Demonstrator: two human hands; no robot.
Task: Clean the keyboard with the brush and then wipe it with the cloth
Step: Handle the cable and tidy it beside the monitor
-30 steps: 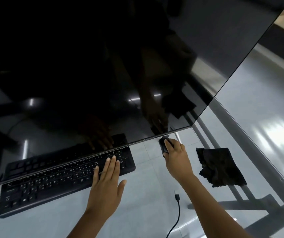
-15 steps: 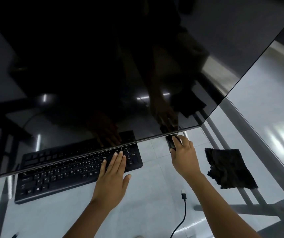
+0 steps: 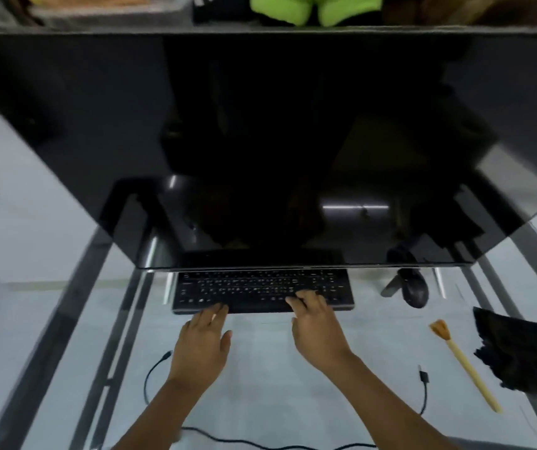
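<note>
A glass table (image 3: 260, 401) fills the view, its grey frame bars showing through the top. Nearest the camera a black cable (image 3: 260, 444) runs across the glass, with one loop ending in a plug (image 3: 167, 355) by the left wrist and another plug (image 3: 423, 375) right of the right forearm.

The left hand (image 3: 203, 344) lies flat with straight fingers, its tips touching the front edge of the keyboard (image 3: 262, 290); it holds nothing. The right hand (image 3: 317, 329) reaches onto the keys at the keyboard's right part, fingers loosely spread and bent a little, gripping nothing.

To the right, well apart from the hands, the brush (image 3: 463, 360) lies on the glass, pale handle towards the camera, bristles pointing away. Just beside it on the right lies the crumpled black cloth (image 3: 520, 352), at the table's right edge.

The keyboard sits straight across, its far edge under the lower rim of a big dark monitor (image 3: 260, 141). A black mouse (image 3: 415, 290) rests right of the keyboard, beyond the brush. Past the monitor's top, a bright green thing (image 3: 312, 8) shows, blurred.
</note>
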